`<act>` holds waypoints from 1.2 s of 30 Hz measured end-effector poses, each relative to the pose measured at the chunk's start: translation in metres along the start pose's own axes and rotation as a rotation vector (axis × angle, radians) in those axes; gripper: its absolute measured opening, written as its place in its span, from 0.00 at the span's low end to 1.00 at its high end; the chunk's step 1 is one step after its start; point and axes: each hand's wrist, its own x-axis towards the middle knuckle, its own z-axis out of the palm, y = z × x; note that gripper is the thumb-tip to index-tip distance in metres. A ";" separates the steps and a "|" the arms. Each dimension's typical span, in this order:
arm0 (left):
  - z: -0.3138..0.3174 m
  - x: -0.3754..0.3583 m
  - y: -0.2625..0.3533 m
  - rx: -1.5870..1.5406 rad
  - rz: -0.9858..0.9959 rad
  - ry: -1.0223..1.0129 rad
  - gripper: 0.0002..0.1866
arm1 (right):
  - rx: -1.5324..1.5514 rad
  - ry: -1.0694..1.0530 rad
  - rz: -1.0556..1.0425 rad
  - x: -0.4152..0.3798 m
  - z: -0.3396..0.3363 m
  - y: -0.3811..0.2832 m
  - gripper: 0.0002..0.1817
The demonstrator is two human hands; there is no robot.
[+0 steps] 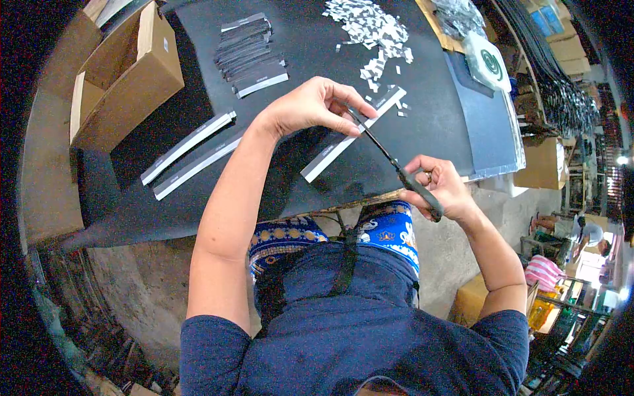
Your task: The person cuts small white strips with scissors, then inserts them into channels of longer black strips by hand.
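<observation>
My right hand grips a pair of scissors by the dark handles, blades pointing up and left toward my left hand. My left hand is closed in a pinch at the blade tips, over the table; whatever sits between thumb and fingers is too small to make out. Beneath the blades a black strip with a white edge lies slantwise on the table, partly covered by my left hand. Beyond it spreads a heap of small white and dark cut pieces, a few scattered close to the strip's far end.
Two similar stacks of long strips lie left of my left forearm. Farther back is a pile of black strips. An open cardboard box stands at left. Dark blue sheets and a plastic-wrapped package are at right. A person is in the right background.
</observation>
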 end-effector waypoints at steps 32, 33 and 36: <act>-0.007 -0.048 0.013 0.152 -0.231 -0.057 0.18 | -0.946 0.307 -0.146 0.018 -0.130 0.019 0.23; -0.007 -0.054 0.013 0.142 -0.233 -0.049 0.17 | -0.942 0.303 -0.159 0.023 -0.127 0.018 0.23; -0.006 -0.068 0.012 0.161 -0.236 -0.025 0.17 | -0.806 0.421 -0.535 0.043 -0.100 0.005 0.09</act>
